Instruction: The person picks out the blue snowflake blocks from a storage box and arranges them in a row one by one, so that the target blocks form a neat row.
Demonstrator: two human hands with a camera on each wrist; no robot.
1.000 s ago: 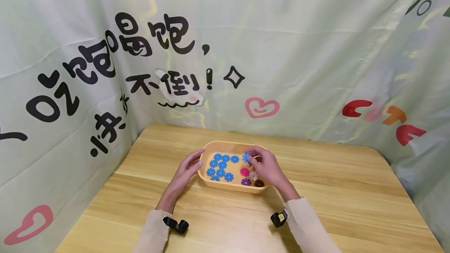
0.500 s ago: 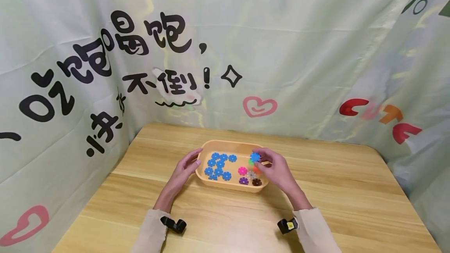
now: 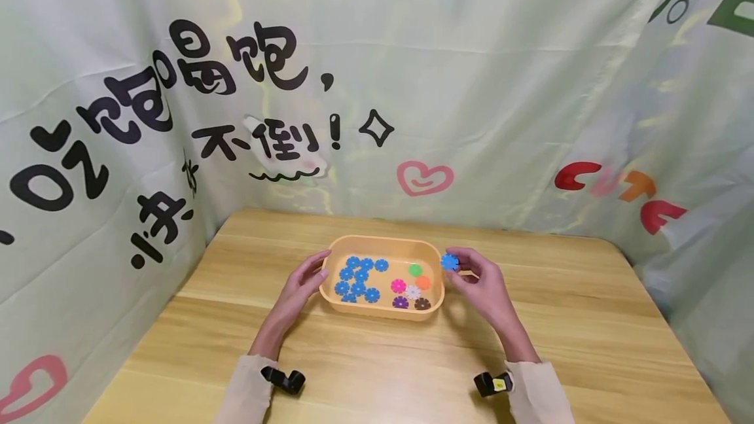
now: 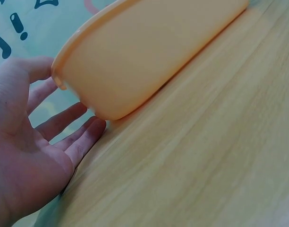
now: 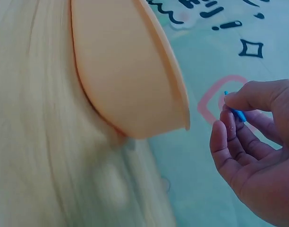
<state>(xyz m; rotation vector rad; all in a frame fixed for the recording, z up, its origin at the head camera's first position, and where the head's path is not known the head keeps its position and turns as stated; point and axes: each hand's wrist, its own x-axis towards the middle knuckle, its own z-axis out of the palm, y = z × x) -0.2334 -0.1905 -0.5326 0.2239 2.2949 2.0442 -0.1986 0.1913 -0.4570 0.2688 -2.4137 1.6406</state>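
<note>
Head view — right hand [image 3: 482, 281] pinches notched disc [image 3: 449, 262], left hand [image 3: 300, 282] spread against rounded tray [image 3: 377, 311].

Tray [image 3: 383, 312] pale orange; held disc [image 3: 449, 262] blue; table [image 3: 377, 365] tan, wood-grained; curtain [image 3: 501, 103] pale green, black-lettered.

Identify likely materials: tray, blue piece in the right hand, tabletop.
Tray: probably moulded plastic, smooth satin finish; evenly coloured walls and a formed rim suggest it.
Blue piece: likely plastic; thin, notched and uniformly coloured. Too small to judge its finish.
Tabletop: wood or wood-look laminate, I can't tell which; streaky grain shows, and a soft bright patch suggests a slight sheen.
</note>
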